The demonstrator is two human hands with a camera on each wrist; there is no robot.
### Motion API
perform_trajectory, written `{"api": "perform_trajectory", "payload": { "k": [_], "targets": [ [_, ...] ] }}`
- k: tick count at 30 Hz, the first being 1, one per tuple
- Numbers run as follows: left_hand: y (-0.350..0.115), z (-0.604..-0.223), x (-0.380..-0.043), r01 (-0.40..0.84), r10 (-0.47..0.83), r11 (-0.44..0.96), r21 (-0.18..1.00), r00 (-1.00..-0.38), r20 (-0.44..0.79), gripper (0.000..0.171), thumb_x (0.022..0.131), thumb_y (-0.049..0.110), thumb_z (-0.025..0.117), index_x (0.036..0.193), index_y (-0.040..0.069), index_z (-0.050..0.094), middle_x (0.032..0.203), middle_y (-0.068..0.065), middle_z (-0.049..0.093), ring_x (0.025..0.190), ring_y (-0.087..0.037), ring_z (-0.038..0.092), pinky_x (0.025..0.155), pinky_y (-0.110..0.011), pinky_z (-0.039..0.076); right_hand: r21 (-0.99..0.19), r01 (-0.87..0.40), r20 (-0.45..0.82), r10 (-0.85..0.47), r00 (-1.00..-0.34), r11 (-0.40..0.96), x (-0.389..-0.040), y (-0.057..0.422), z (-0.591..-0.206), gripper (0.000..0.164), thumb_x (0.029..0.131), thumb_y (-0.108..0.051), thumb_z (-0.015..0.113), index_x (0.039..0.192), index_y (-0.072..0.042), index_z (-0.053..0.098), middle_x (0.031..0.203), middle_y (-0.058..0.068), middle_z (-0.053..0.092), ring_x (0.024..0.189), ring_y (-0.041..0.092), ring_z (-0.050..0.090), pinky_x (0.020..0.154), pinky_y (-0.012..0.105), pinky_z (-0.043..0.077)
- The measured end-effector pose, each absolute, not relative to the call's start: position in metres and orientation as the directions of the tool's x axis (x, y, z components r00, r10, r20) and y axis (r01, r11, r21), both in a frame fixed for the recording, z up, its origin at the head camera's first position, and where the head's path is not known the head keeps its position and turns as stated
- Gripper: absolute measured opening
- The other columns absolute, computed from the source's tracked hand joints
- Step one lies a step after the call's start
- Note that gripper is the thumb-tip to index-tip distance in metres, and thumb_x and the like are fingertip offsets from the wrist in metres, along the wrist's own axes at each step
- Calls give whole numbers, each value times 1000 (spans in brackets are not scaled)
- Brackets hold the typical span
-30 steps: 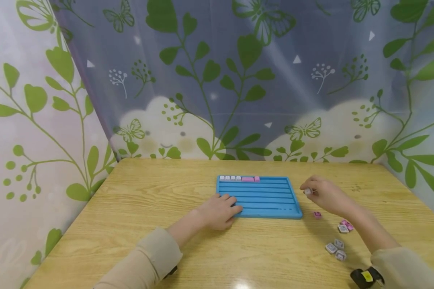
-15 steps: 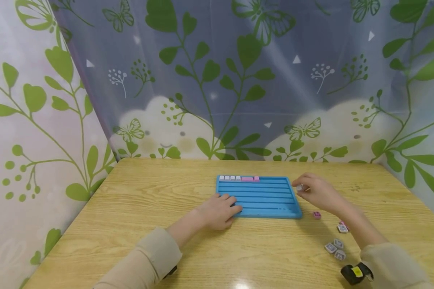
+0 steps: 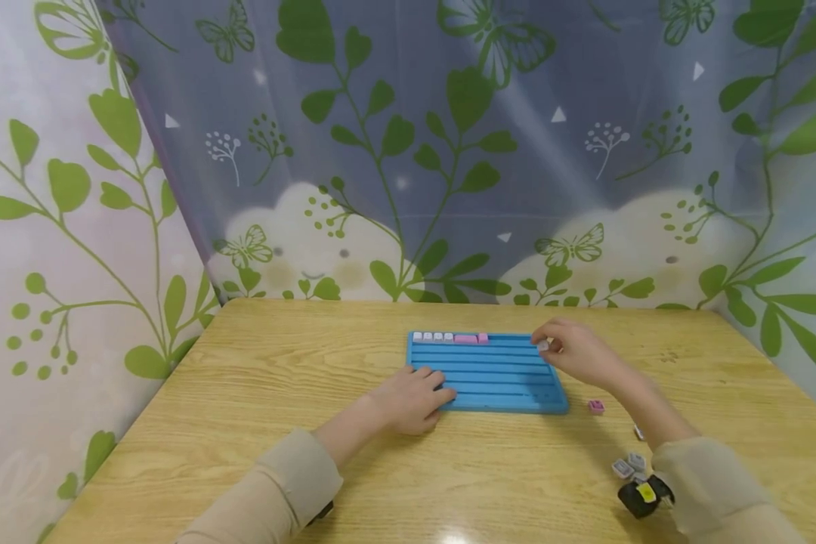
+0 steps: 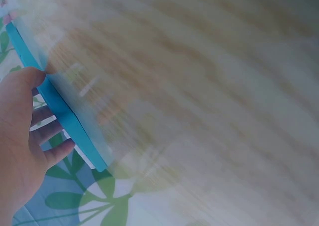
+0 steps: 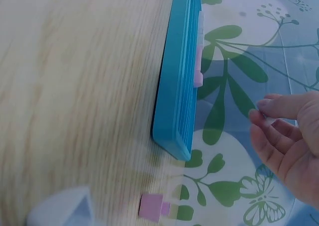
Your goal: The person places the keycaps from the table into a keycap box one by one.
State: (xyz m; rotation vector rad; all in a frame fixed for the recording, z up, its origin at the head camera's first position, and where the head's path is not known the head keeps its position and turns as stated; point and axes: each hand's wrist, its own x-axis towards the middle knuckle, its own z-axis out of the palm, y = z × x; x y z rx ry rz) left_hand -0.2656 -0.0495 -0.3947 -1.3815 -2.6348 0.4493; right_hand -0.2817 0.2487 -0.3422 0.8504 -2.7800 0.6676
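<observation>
My left hand [image 3: 411, 400] holds the near left corner of a shallow blue ridged tray [image 3: 496, 374]. In the left wrist view its thumb lies against the tray's wall [image 4: 67, 116], with the other fingers spread along the corner. Between thumb and fingertips my right hand [image 3: 581, 351] pinches a small white keycap [image 3: 542, 345], over the tray's far right corner. The right wrist view shows only a sliver of that keycap [image 5: 269, 120]. Along the tray's back row sit several white keycaps [image 3: 433, 337], then a long pink keycap [image 3: 465, 339] and a small pink one [image 3: 483, 338].
Right of the tray, a loose pink keycap [image 3: 596, 406] lies on the wooden table [image 3: 503, 476]. Closer to me are several white-grey keycaps [image 3: 622, 468], partly covered by the black wrist camera [image 3: 642, 495]. A patterned cloth [image 3: 394, 151] hangs behind the table.
My right hand has moved left with the white keycap, from beside the tray to over its far right corner. The right forearm now covers some loose keycaps. My left hand has stayed put.
</observation>
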Motion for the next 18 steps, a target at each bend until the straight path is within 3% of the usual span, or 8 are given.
{"api": "perform_trajectory", "payload": {
  "k": [7, 18],
  "targets": [
    [-49, -395, -266, 777, 821, 533, -335, -570, -17, 36, 96, 33, 44, 131, 23, 49, 115, -2, 52, 104, -18, 50, 85, -36, 43, -432, -508, 228, -454, -861, 745, -294, 237, -341, 26, 86, 0, 61, 111, 6, 60, 102, 17, 61, 82, 23, 59, 68, 37, 50],
    [-49, -395, -265, 779, 822, 529, -337, -568, -24, 38, 96, 33, 44, 132, 22, 48, 117, -2, 51, 105, -18, 50, 86, -36, 43, -473, -477, 221, -424, -878, 740, -311, 222, -343, 24, 86, -4, 62, 110, 3, 61, 104, 18, 58, 87, 27, 58, 72, 40, 49]
  ]
}}
